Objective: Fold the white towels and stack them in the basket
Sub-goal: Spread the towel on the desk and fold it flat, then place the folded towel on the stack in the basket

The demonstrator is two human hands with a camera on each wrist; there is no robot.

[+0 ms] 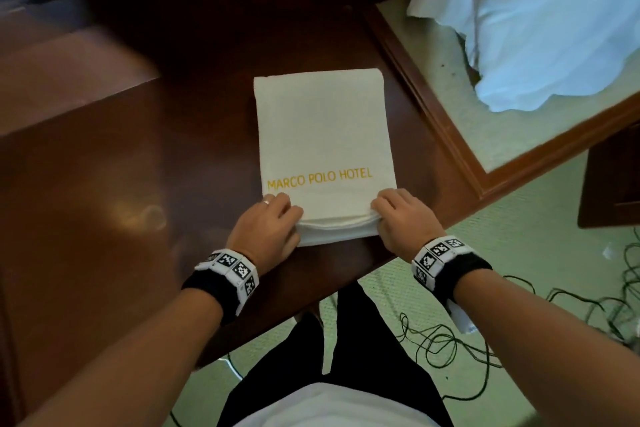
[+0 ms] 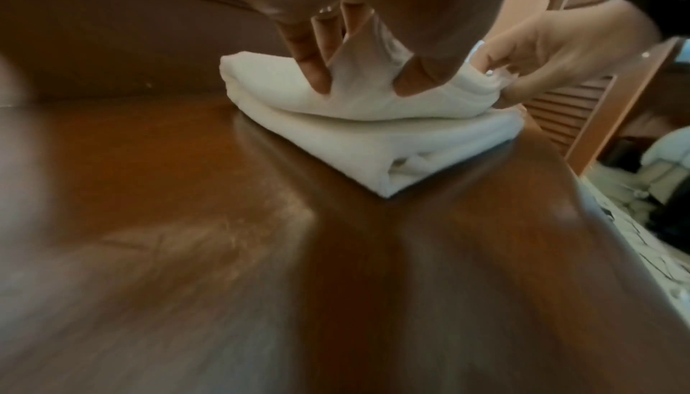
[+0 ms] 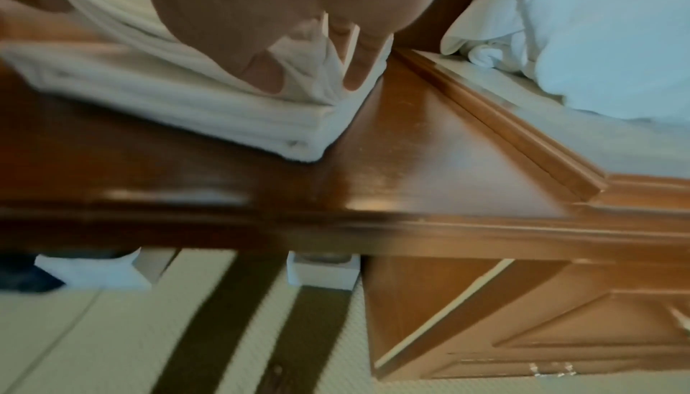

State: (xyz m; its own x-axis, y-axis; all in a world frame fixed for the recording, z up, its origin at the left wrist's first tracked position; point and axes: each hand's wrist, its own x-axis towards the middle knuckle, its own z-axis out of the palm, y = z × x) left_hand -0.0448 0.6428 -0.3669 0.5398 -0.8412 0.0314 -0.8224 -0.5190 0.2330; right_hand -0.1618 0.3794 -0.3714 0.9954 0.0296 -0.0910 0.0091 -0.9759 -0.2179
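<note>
A folded white towel point(image 1: 322, 135) with yellow "MARCO POLO HOTEL" lettering lies flat on the dark wooden table point(image 1: 138, 166), its near end close to the table's front edge. My left hand point(image 1: 277, 215) pinches the upper layers at the near left corner of the towel point(image 2: 358, 96), lifting them off the layers below. My right hand point(image 1: 391, 208) pinches the same upper layers at the near right corner of the towel point(image 3: 209, 108). No basket is in view.
A heap of loose white linen point(image 1: 540, 21) lies on a lower framed surface point(image 1: 450, 121) to the right of the table. Black cables point(image 1: 450, 347) trail over the green carpet by my legs. A wooden cabinet point(image 3: 504, 312) stands right of the table.
</note>
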